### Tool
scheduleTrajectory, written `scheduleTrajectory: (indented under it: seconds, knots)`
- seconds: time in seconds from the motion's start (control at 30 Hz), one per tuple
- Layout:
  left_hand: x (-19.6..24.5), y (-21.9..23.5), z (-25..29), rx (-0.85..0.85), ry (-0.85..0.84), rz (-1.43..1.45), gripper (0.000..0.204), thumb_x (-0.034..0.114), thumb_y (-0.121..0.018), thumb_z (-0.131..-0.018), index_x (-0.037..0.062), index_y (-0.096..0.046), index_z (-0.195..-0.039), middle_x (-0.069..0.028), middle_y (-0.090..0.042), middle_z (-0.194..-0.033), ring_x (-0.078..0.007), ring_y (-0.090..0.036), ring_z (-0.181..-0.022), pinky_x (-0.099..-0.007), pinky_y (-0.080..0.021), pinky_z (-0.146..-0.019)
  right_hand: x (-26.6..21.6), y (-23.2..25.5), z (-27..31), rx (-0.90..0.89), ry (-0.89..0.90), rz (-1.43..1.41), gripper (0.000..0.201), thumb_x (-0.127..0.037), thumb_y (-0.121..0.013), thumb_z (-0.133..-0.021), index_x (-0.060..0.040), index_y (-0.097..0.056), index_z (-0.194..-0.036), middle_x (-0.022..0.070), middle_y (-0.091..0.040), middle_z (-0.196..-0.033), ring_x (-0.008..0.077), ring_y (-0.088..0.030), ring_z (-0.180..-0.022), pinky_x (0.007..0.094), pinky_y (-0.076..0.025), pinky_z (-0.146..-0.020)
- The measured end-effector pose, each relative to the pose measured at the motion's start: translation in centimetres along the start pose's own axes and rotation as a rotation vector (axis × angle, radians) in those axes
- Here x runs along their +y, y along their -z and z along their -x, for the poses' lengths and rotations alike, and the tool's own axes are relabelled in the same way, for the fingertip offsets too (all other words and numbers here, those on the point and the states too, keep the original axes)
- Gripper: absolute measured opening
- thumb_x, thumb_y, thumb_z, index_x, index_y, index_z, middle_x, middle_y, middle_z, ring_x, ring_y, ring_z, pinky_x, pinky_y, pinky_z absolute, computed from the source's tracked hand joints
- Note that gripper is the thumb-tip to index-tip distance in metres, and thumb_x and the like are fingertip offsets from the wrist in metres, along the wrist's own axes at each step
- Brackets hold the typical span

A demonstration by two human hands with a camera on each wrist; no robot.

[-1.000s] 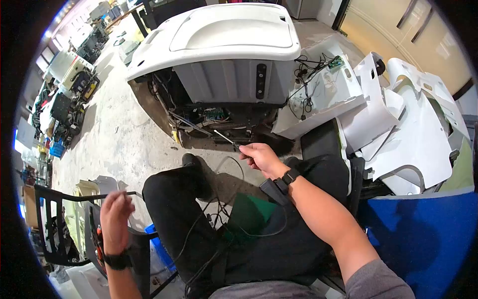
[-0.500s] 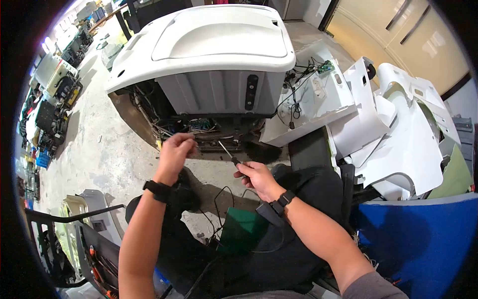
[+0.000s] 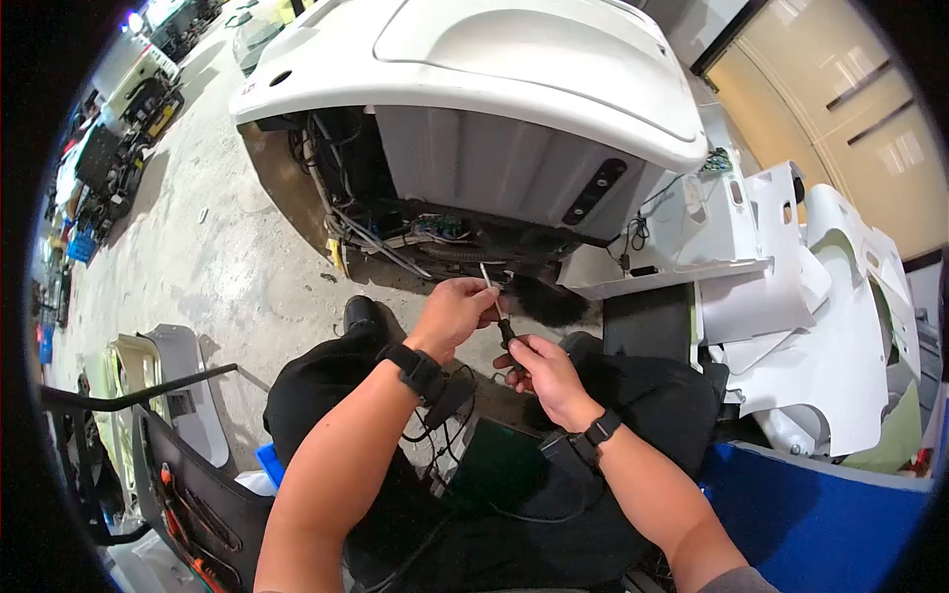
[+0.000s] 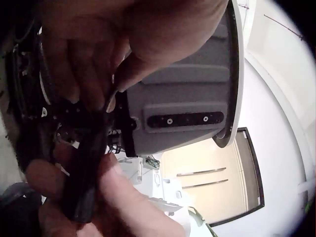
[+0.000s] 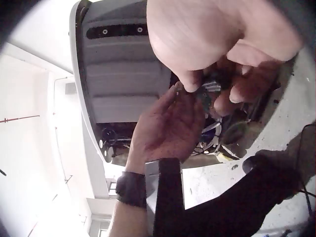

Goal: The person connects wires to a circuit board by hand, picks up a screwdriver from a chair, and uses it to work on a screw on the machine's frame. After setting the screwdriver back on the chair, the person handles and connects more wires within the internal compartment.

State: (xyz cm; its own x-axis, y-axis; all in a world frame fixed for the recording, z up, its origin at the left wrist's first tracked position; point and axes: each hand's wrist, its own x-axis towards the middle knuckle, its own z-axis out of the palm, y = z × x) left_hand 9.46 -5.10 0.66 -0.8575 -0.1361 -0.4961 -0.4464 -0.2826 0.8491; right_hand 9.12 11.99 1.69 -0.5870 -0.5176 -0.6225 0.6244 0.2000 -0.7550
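A screwdriver with a black handle [image 3: 507, 334] and a thin metal shaft is held by my right hand [image 3: 554, 381], its tip pointing up toward the machine. Around the shaft, just above the handle, curl the fingers of my left hand [image 3: 457, 314]. In the left wrist view the dark handle [image 4: 85, 182] lies between the right hand's fingers and thumb [image 4: 133, 207], with the left hand [image 4: 133, 44] above it. Beyond both hands stands a machine with a white lid [image 3: 514, 74], a grey bin [image 3: 494, 168] and exposed wiring and a circuit board [image 3: 442, 228] underneath.
White shell panels [image 3: 840, 326] and a tray with cables [image 3: 672, 247] lie to the right, beside a blue surface [image 3: 811, 514]. Red-handled tools [image 3: 178, 519] rest on a dark chair seat at lower left. Loose black cables and a green sheet [image 3: 494, 460] are by the lap.
My left hand has come from the far left to the screwdriver's shaft beside my right hand. The head view has shifted closer to the machine and tilted.
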Motion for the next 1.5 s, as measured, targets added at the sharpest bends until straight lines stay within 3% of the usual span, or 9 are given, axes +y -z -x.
scheduleTrajectory:
  seconds: [0.27, 0.37, 0.5, 0.57, 0.63, 0.83, 0.9, 1.23, 1.5]
  knots:
    - [-0.5, -0.7, -0.1, 0.124, -0.051, -0.249, 0.021, 0.018, -0.058, -0.083, -0.0036, -0.059, -0.082, -0.0057, -0.061, -0.071, -0.0117, -0.056, -0.062, -0.0247, -0.045, -0.058, 1.5, -0.4, -1.2, -0.001, -0.006, 0.213, 0.024, -0.027, -0.049, -0.089, -0.005, -0.054, -0.099, 0.0036, -0.061, -0.087, 0.0075, -0.052, -0.066, 0.0215, -0.04, -0.059]
    - [-1.3, -1.2, -0.5, 0.146, -0.08, -0.344, 0.023, 0.018, -0.061, -0.078, -0.0038, -0.061, -0.084, -0.0093, -0.063, -0.069, -0.0148, -0.06, -0.062, -0.028, -0.046, -0.06, 2.3, -0.4, -1.3, 0.007, 0.01, 0.26, 0.027, -0.026, -0.051, -0.088, 0.0002, -0.055, -0.093, 0.0052, -0.061, -0.081, 0.0107, -0.054, -0.065, 0.0253, -0.043, -0.059]
    - [-1.2, -1.7, -0.3, 0.104, -0.09, -0.423, 0.024, 0.018, -0.062, -0.078, -0.0047, -0.06, -0.083, -0.0103, -0.062, -0.069, -0.0152, -0.06, -0.062, -0.0277, -0.047, -0.06, 3.9, 0.1, -1.7, 0.028, 0.073, 0.319, 0.028, -0.027, -0.054, -0.086, 0.0009, -0.054, -0.092, 0.0066, -0.06, -0.074, 0.0121, -0.053, -0.064, 0.0274, -0.041, -0.058]
    - [-1.1, -2.0, -0.2, 0.083, -0.09, -0.382, 0.024, 0.018, -0.062, -0.078, -0.0049, -0.059, -0.082, -0.0104, -0.062, -0.069, -0.0147, -0.06, -0.062, -0.0272, -0.047, -0.06, 4.2, 0.4, -1.8, 0.027, 0.163, 0.462, 0.023, -0.023, -0.052, -0.087, -0.0016, -0.051, -0.094, 0.0031, -0.06, -0.08, 0.0088, -0.052, -0.062, 0.0228, -0.042, -0.056]
    - [-1.0, -2.2, -0.2, 0.093, -0.069, -0.477, 0.026, 0.021, -0.06, -0.081, -0.0048, -0.059, -0.081, -0.0072, -0.061, -0.069, -0.0115, -0.055, -0.061, -0.0256, -0.045, -0.058, 2.4, 0.0, -0.7, 0.047, 0.079, 0.421, 0.022, -0.022, -0.052, -0.087, -0.002, -0.05, -0.095, 0.0035, -0.06, -0.08, 0.0091, -0.053, -0.062, 0.0238, -0.042, -0.055]
    - [-1.3, -2.9, -0.8, 0.07, -0.031, -0.335, 0.023, 0.018, -0.06, -0.08, -0.0053, -0.059, -0.084, -0.0085, -0.062, -0.075, -0.0128, -0.057, -0.065, -0.0258, -0.045, -0.061, 2.6, 0.7, -1.1, 0.014, 0.05, 0.433, 0.021, -0.022, -0.049, -0.088, -0.0025, -0.05, -0.096, 0.0029, -0.06, -0.08, 0.0101, -0.054, -0.062, 0.0245, -0.042, -0.055]
    - [-1.3, -2.8, -1.1, 0.054, -0.028, -0.26, 0.023, 0.017, -0.059, -0.081, -0.0053, -0.059, -0.085, -0.008, -0.062, -0.075, -0.0123, -0.056, -0.065, -0.0255, -0.045, -0.061, 2.7, 0.7, -1.1, 0.036, 0.088, 0.337, 0.024, -0.022, -0.053, -0.085, 0.0005, -0.051, -0.094, 0.0071, -0.059, -0.071, 0.0151, -0.055, -0.056, 0.0301, -0.043, -0.052]
    - [0.0, -3.0, -0.6, 0.002, -0.072, -0.204, 0.021, 0.01, -0.059, -0.082, -0.0018, -0.057, -0.099, -0.0042, -0.06, -0.08, -0.0093, -0.054, -0.069, -0.0232, -0.045, -0.063, 3.2, 1.5, -1.4, 0.036, 0.12, 0.356, 0.024, -0.021, -0.052, -0.086, 0.0001, -0.053, -0.095, 0.0089, -0.061, -0.076, 0.0167, -0.058, -0.061, 0.0311, -0.044, -0.055]
    - [0.2, -2.5, -0.2, 0.011, -0.109, -0.144, 0.024, 0.009, -0.06, -0.082, -0.0002, -0.055, -0.104, -0.0024, -0.059, -0.081, -0.0079, -0.053, -0.07, -0.0219, -0.043, -0.062, 2.3, 1.3, -1.0, -0.018, 0.044, 0.409, 0.025, -0.02, -0.048, -0.089, -0.0027, -0.05, -0.106, 0.0026, -0.06, -0.087, 0.0091, -0.056, -0.068, 0.0233, -0.043, -0.057]
